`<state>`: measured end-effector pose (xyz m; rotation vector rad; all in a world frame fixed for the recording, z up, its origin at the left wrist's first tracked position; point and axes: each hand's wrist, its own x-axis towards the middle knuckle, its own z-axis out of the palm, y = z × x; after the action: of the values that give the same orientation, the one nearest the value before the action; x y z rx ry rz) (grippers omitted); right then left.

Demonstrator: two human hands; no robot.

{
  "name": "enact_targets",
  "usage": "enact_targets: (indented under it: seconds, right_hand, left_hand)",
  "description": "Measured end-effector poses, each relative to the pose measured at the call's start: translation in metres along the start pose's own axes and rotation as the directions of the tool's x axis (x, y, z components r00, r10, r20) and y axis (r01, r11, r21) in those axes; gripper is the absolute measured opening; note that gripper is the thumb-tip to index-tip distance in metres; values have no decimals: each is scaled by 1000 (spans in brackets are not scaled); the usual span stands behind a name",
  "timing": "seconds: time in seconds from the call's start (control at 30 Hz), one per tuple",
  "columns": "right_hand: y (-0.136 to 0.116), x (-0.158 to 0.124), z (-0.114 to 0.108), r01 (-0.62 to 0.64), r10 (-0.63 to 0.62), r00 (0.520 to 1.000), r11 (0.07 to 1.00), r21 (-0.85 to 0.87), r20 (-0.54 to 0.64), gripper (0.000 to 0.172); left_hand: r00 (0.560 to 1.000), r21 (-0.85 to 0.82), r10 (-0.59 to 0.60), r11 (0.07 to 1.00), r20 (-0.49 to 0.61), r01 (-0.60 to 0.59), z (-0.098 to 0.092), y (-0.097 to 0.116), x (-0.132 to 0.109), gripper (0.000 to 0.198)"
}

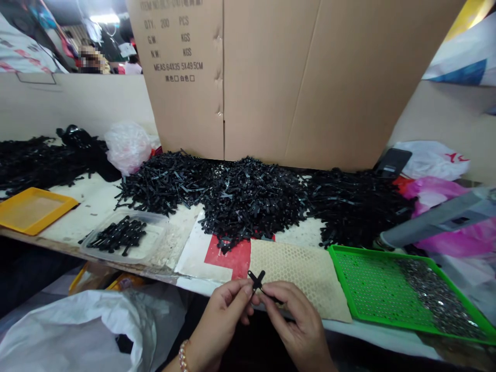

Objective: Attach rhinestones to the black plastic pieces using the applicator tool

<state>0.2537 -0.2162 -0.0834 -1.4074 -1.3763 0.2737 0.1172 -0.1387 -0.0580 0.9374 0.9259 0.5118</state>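
Note:
Two flat black strips with rounded, holed ends form a small X-shaped piece (256,279) at the front edge of the table. My left hand (228,311) pinches its lower left end between thumb and fingers. On the other side, my right hand (295,316) is closed on the lower right end, and the fingers hide part of it. Just beyond the hands lies a beige dimpled mat (298,271). A heap of similar black strips (251,199) rises behind it. To the right, a green perforated tray (377,289) carries many small shiny metal parts (442,294).
More black strips are heaped at left (170,178) and right (356,201). A clear plastic tray (155,243) holds black pieces, beside a yellow tray (36,227). A tall cardboard box (294,88) stands behind. A grey metal arm (434,219) reaches in from the right. A white sack (77,330) sits below left.

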Motion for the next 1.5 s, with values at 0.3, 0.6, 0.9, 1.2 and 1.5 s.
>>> enact_targets:
  seconds: [0.3,0.6,0.9,1.2,1.5]
  right_hand:
    - [10,-4,4,9,-8,999,999,-34,39,18]
    - [12,-2,10,18,-15,999,998,-66,49,17]
    - [14,0,16,98,-89,993,986,-132,71,22]
    - [7,6,21,88,-78,992,991,-100,100,22]
    - [11,3,25,89,-79,991,993,-84,112,27]
  left_hand:
    - [999,-56,-8,998,-33,6,3,-2,1,45]
    - [997,-94,9,995,-73,-16,1,-3,3,42]
    - [994,-144,-6,989,-109,-10,-3,-6,5,39]
    - [989,-127,42,990,-140,-60,-6,-4,5,40]
    - [990,-79,71,994,-121,-81,-8,-2,4,37]
